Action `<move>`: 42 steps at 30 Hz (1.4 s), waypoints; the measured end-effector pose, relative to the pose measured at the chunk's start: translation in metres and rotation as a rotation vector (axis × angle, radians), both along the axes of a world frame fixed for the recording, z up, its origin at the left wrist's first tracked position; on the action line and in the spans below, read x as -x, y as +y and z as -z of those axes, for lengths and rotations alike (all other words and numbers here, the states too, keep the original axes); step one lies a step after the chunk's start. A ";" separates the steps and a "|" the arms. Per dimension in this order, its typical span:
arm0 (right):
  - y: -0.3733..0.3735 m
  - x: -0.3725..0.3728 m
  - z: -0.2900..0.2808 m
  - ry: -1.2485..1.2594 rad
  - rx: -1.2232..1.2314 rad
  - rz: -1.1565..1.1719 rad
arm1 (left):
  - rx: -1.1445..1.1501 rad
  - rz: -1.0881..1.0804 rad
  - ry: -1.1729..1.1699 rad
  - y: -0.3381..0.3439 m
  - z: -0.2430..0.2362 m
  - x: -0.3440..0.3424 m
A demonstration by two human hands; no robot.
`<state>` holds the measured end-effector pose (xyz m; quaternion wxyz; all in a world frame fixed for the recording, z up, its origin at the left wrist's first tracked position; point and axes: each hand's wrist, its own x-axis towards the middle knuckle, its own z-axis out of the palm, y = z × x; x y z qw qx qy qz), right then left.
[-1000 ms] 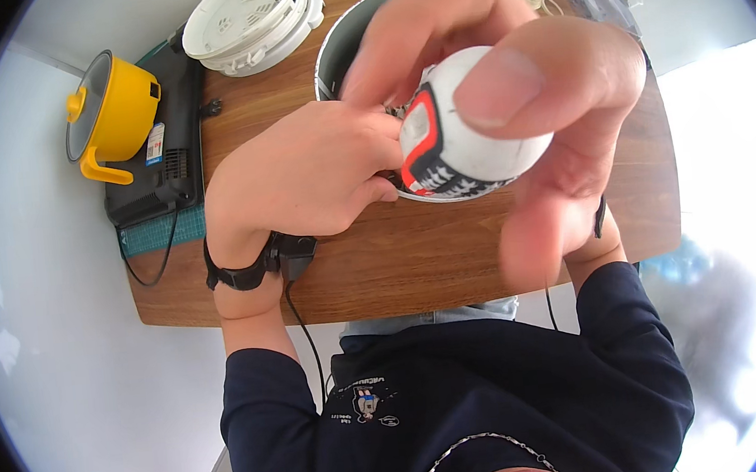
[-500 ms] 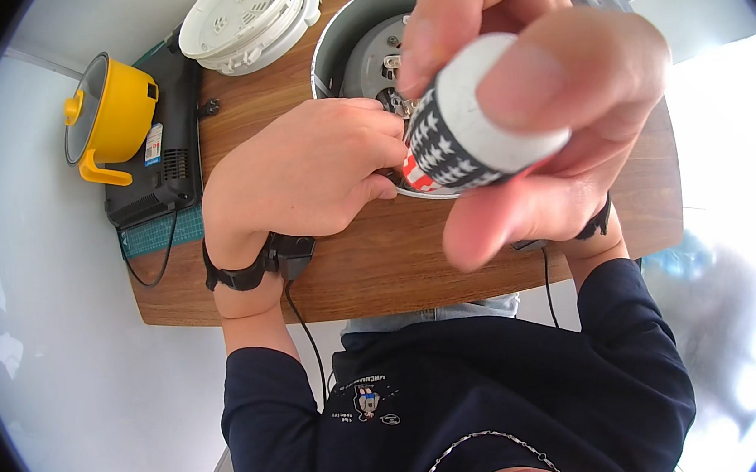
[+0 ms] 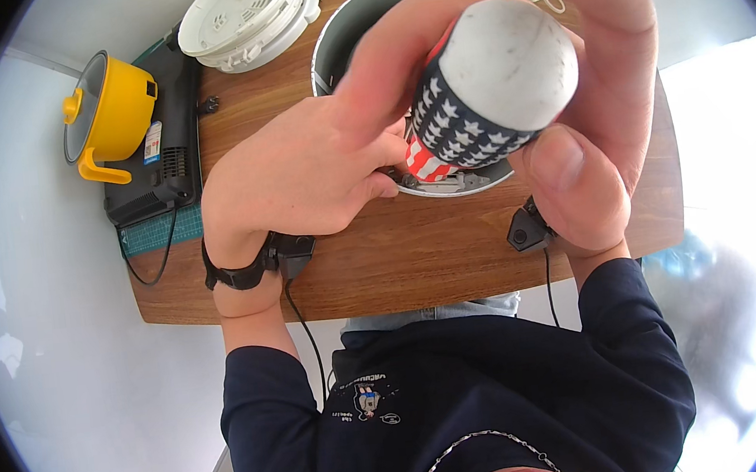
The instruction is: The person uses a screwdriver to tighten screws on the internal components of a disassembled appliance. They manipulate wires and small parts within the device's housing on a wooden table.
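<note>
A thick screwdriver (image 3: 508, 69) with a white rounded end and a stars-and-stripes handle stands nearly upright, pointing down into a round white housing (image 3: 318, 71). Around its handle curl the fingers of my right hand (image 3: 597, 151), its thumb on the near side; the tool's shaft and tip are hidden. My left hand (image 3: 289, 167) reaches over the housing's left rim, fingers closed together beside the handle's lower end. What they grip is hidden. Metal parts (image 3: 450, 182) show at the bottom of the housing.
White round plastic parts (image 3: 243, 17) lie at the far left of the wooden table (image 3: 381, 263). A yellow pot (image 3: 115, 106) with a lid stands on a black appliance (image 3: 150, 185), over a green mat (image 3: 160, 237). Small cream rings (image 3: 553, 1) lie at the far right.
My right hand has shifted its fingers around the handle, uncovering the white end that its finger had pressed. The screwdriver tilts slightly differently. My left hand stays in place.
</note>
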<state>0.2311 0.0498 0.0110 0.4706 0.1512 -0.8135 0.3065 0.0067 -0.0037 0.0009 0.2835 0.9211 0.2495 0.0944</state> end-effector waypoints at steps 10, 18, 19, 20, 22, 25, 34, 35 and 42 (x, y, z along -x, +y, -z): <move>-0.008 -0.002 0.007 -0.041 0.005 0.065 | -0.183 -0.041 0.020 -0.005 0.000 -0.006; -0.011 -0.002 0.015 -0.055 0.015 0.106 | -0.096 -0.009 0.037 -0.001 0.004 -0.005; -0.011 -0.005 0.014 -0.061 0.015 0.119 | -0.101 0.007 0.025 0.000 0.003 -0.006; -0.012 -0.006 0.013 -0.062 0.013 0.130 | -0.105 0.004 0.013 0.000 0.003 -0.007; -0.012 -0.006 0.012 -0.062 0.018 0.132 | -0.111 -0.030 -0.005 -0.002 0.003 -0.007; -0.011 -0.004 0.013 -0.064 0.018 0.144 | -0.133 -0.094 -0.023 -0.007 0.002 -0.006; -0.015 -0.007 0.013 -0.084 0.027 0.182 | -0.127 -0.062 0.043 -0.006 -0.010 -0.008; -0.016 -0.007 0.014 -0.083 0.029 0.182 | -0.124 -0.062 0.053 -0.007 -0.010 -0.007; -0.018 -0.006 0.016 -0.081 0.041 0.212 | -0.068 0.000 0.061 0.002 0.004 -0.006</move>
